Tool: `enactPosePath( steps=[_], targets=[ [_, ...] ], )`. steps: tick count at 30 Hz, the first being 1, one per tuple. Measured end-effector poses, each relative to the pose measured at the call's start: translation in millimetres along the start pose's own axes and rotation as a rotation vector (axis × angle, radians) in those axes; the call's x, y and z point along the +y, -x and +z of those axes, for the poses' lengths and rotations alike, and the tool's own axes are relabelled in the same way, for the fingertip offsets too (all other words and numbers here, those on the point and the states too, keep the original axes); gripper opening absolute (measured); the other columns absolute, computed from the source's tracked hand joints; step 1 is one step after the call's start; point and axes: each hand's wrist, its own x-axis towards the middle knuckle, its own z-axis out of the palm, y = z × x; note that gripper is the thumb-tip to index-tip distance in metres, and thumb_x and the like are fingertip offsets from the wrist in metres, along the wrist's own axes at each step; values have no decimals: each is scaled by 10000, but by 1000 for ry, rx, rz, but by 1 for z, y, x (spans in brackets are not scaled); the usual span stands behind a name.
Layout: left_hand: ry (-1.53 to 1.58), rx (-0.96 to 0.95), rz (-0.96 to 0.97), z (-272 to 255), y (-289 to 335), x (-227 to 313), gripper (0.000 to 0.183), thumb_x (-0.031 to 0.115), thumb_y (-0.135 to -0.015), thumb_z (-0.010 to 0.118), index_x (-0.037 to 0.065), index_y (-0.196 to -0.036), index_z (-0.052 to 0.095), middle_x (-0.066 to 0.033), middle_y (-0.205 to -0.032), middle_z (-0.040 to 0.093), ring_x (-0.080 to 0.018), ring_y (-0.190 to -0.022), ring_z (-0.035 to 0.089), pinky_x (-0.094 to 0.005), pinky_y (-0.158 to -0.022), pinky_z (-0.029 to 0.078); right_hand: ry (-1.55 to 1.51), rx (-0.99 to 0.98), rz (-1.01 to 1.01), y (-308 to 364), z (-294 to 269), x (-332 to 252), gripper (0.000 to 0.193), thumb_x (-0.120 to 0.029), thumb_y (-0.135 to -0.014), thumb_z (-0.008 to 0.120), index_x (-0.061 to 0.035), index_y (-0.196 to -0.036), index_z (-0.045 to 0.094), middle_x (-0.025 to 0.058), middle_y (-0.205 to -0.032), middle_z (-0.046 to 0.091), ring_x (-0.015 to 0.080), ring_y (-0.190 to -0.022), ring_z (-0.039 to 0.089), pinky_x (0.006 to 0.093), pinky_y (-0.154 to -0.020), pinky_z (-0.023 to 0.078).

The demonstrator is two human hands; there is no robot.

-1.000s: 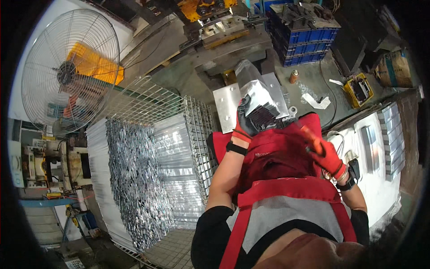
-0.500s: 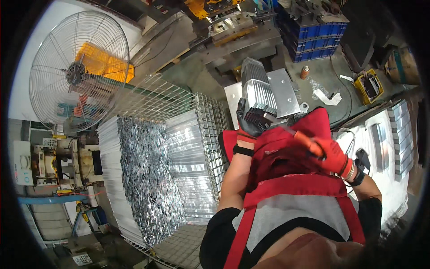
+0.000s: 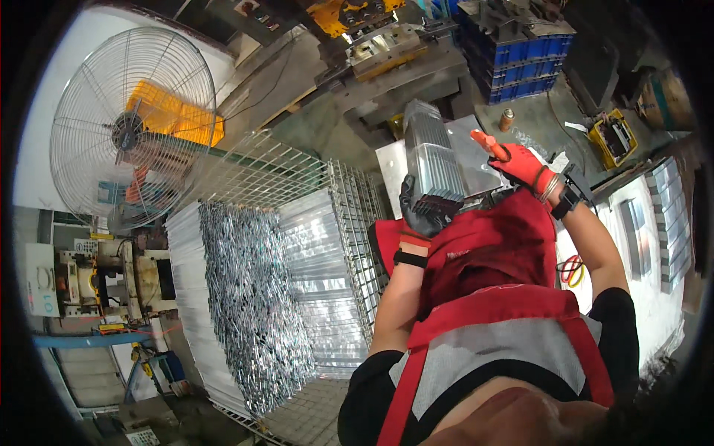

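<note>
A bundle of long silvery metal strips [image 3: 433,156] lies side by side on a flat metal plate [image 3: 480,175] in front of me. My left hand [image 3: 427,217], in a dark-palmed glove with a red cuff, is closed around the bundle's near end, thumb along its left side. To the right of the bundle, my right hand [image 3: 526,165], in a red glove, is raised with its fingers wrapped round an orange-handled tool [image 3: 485,141]. The tool's handle points up and left; its blade cannot be made out now.
A wire cage [image 3: 349,238] full of stacked metal strips [image 3: 253,297] stands at left, below a large fan [image 3: 130,130]. Blue crates [image 3: 528,67], a spray can [image 3: 506,120] and a yellow bin [image 3: 613,139] are at the far right. A machine [image 3: 387,52] stands ahead.
My right hand has moved up and forward with the orange-handled tool, from over my apron to beside the bundle. My left hand keeps its hold on the near end.
</note>
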Motion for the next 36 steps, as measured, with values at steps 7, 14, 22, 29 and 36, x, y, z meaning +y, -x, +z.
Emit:
enactPosePath(
  steps=[7, 14, 22, 29, 36],
  targets=[
    [-110, 107, 15, 35, -17, -2, 623, 546, -851, 489, 118, -1303, 479, -131, -1247, 550, -338, -1113, 543, -507, -960, 426, 6, 133, -206, 121, -23, -51, 518, -169, -730, 714, -59, -1191, 504, 180, -897, 624, 377, -799, 605, 434, -684, 486],
    [-266, 113, 40, 65, -46, -26, 491, 481, -858, 570, 143, -1212, 525, -100, -1155, 587, -290, -1016, 591, -478, -869, 497, -26, 143, 120, 180, -35, -47, 483, -189, -716, 717, -60, -1144, 533, 173, -868, 632, 378, -804, 606, 418, -658, 478],
    [-396, 54, 69, 58, -57, -33, 441, 496, -873, 528, 182, -1181, 544, -66, -1121, 610, -283, -996, 602, -482, -841, 501, -31, 159, 129, 175, -44, -53, 496, -217, -731, 709, -60, -1166, 530, 173, -888, 632, 352, -791, 617, 413, -661, 477],
    [-322, 120, 26, 54, -55, -31, 440, 484, -856, 556, 178, -1173, 551, -66, -1098, 618, -280, -983, 602, -485, -835, 498, -55, 108, 127, 171, -44, -48, 551, -220, -689, 724, -74, -1177, 515, 183, -902, 627, 366, -845, 608, 435, -720, 470],
    [-361, 69, 102, 60, -53, -27, 401, 428, -869, 549, 167, -1173, 552, -36, -1126, 601, -228, -1031, 584, -435, -870, 484, 12, 107, 188, 179, -45, -30, 402, -205, -753, 692, -84, -1106, 541, 168, -856, 625, 374, -815, 599, 421, -685, 470]
  ],
)
